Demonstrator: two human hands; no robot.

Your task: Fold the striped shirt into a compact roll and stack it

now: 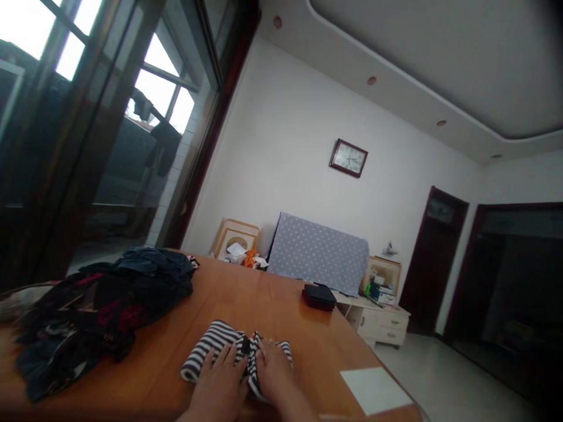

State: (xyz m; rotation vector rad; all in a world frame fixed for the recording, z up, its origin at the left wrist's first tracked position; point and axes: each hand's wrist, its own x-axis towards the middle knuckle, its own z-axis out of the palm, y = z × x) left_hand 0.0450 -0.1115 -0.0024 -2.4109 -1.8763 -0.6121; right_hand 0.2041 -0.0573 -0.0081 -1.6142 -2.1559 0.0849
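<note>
A black-and-white striped garment (212, 350) lies bunched or folded on the orange wooden table (281, 305) near its front edge. My left hand (220, 381) presses on its middle with the fingers spread over the stripes. My right hand (272, 368) sits right beside it, fingers curled into the cloth at a fold. A small dark patch shows in the stripes between my hands. To the left on the table lies a heap of dark clothes with red patterns (105, 316).
A black wallet or pouch (319, 297) lies near the table's far right edge, and a white sheet of paper (373, 390) lies at its right corner. Behind stand a polka-dot covered sofa (319, 255), a white drawer cabinet (382, 325) and glass doors (109, 117).
</note>
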